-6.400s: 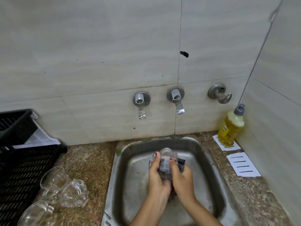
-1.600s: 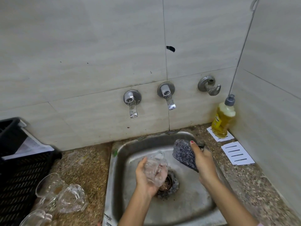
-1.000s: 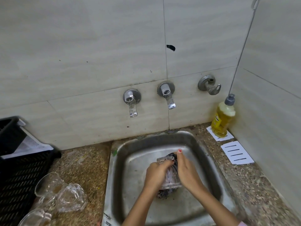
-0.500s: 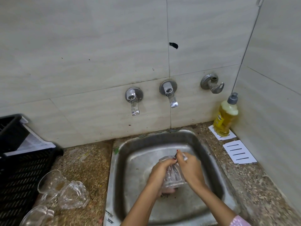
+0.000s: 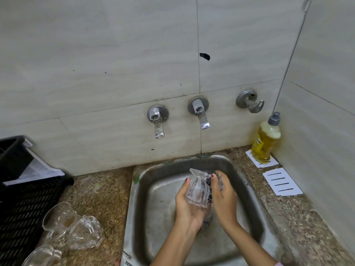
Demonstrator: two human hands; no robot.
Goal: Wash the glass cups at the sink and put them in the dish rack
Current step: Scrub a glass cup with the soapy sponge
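While both hands work over the steel sink [image 5: 134, 208], the left hand [image 5: 187, 210] cradles the glass cup [image 5: 197, 191] from below, fingers curled round its left side. The cup is tilted and held above the basin. The right hand [image 5: 224, 198] grips a dark scrub pad [image 5: 209, 182] and presses it against the cup's right side. Spare glass cups [image 5: 85, 235] sit on the granite counter [image 5: 99, 192] left of the sink, just beside the black dish rack [image 5: 25, 204]. A yellow soap bottle [image 5: 266, 144] stands in the right corner.
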